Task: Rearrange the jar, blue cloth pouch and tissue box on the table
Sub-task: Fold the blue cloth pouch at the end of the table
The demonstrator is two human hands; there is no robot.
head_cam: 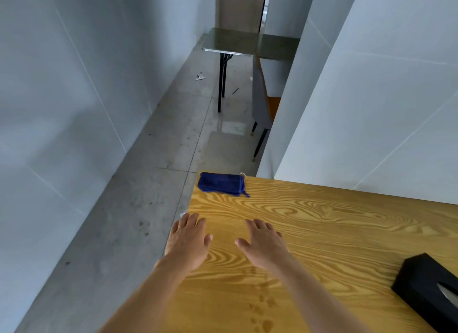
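Note:
A blue cloth pouch (pixel 221 184) lies flat at the far left corner of the wooden table (pixel 334 223). A black tissue box (pixel 426 283) sits at the right, cut off by the frame edge, a tissue showing in its slot. My left hand (pixel 188 241) rests palm down near the table's left edge, fingers apart, holding nothing. My right hand (pixel 265 243) lies palm down beside it, also empty, fingers spread. Both hands are well short of the pouch. No jar is in view.
The table's left edge drops to a grey tiled floor (pixel 138 208). White wall panels (pixel 371 109) stand right behind the table. Farther back are a dark folding table (pixel 238 41) and a grey chair (pixel 260 102).

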